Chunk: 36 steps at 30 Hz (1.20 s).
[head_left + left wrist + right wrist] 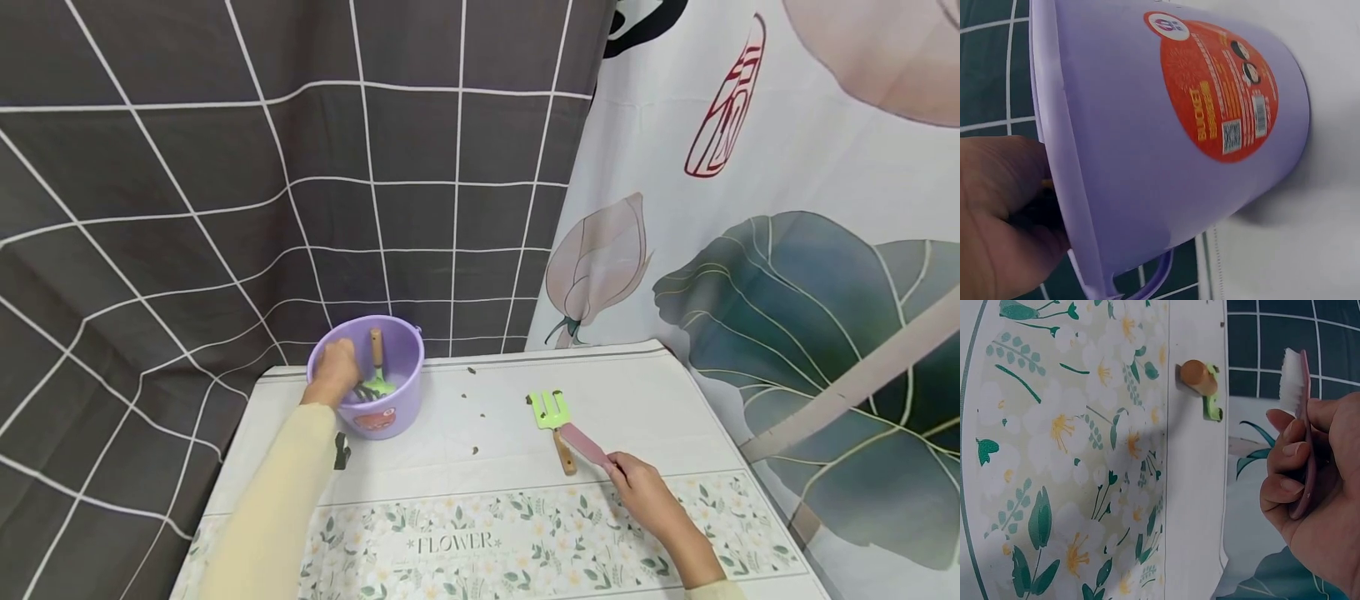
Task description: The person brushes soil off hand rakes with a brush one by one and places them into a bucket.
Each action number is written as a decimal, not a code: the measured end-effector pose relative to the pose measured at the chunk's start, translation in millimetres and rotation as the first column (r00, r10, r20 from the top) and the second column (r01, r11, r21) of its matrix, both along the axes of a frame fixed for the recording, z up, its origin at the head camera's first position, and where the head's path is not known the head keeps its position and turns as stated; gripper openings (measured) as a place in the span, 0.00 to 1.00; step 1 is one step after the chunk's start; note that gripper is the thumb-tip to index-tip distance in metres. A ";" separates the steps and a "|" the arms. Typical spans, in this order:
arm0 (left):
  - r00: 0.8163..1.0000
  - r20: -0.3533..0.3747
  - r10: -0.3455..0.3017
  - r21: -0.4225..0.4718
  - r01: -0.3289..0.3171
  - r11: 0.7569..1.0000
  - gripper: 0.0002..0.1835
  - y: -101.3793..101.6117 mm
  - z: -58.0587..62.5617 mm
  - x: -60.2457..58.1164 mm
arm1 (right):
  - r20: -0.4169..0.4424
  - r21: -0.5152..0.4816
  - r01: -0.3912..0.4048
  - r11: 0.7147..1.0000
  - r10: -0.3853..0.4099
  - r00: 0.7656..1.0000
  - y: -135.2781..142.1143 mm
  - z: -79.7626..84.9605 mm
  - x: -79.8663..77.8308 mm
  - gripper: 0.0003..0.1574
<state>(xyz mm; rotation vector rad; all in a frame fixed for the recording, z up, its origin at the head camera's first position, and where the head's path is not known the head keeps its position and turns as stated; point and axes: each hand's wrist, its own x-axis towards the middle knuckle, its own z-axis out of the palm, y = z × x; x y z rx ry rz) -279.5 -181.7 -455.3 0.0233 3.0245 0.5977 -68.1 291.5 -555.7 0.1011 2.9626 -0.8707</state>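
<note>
Nearest, the pale sleeves, left (pixel 270 508) and right (pixel 716 592), are cut off by the head view's lower border, as is the near edge of the bench (pixel 420 467), whose flowered strip reads FLOWER. Toward the bench's right edge, the right hand (pixel 641 492) grips a pink brush (pixel 583 443) by its handle, fingers wrapped round it, white bristles exposed in the right wrist view. In the head view the brush covers part of a green fork (pixel 551 408) lying on the bench, its wooden handle toward the near edge; I cannot tell whether bristles and fork touch. Dark crumbs (pixel 475 451) dot the bench's middle and lie about the fork's tines. Beside the left sleeve, a small dark object (pixel 342 452) is partly hidden and hard to identify. At the far left corner stands a purple bucket (pixel 405 408), upright, its label (pixel 1222 94) legible as BUCKET. The left hand (pixel 333 371) reaches over its rim with bent fingers; the rim hides the fingertips, so I cannot tell what they hold. Inside, 1 green-headed tool (pixel 377 357) leans with its wooden handle up, beside dark prongs (pixel 366 392) only half visible. Beyond the far edge hang a dark gridded curtain (pixel 412 217) and a white printed curtain (pixel 637 125).
</note>
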 end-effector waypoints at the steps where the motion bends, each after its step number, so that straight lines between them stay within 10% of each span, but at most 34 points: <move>1: 1.000 -0.002 0.018 0.028 -0.018 0.999 0.11 1.2 -1.1 -1.6 | -0.003 -0.002 -0.002 1.000 0.002 1.000 0.2 0.0 0.2 0.17; 13: 0.989 -0.002 0.148 0.238 -0.143 0.961 0.10 7.3 -8.4 -9.6 | -0.012 -0.005 0.012 1.000 -0.012 1.000 0.8 -0.1 2.8 0.17; 36: 0.992 0.018 0.128 0.247 -0.129 0.960 0.13 12.3 -14.0 -15.4 | 0.020 -0.029 0.004 1.000 -0.003 1.000 2.8 3.6 4.9 0.18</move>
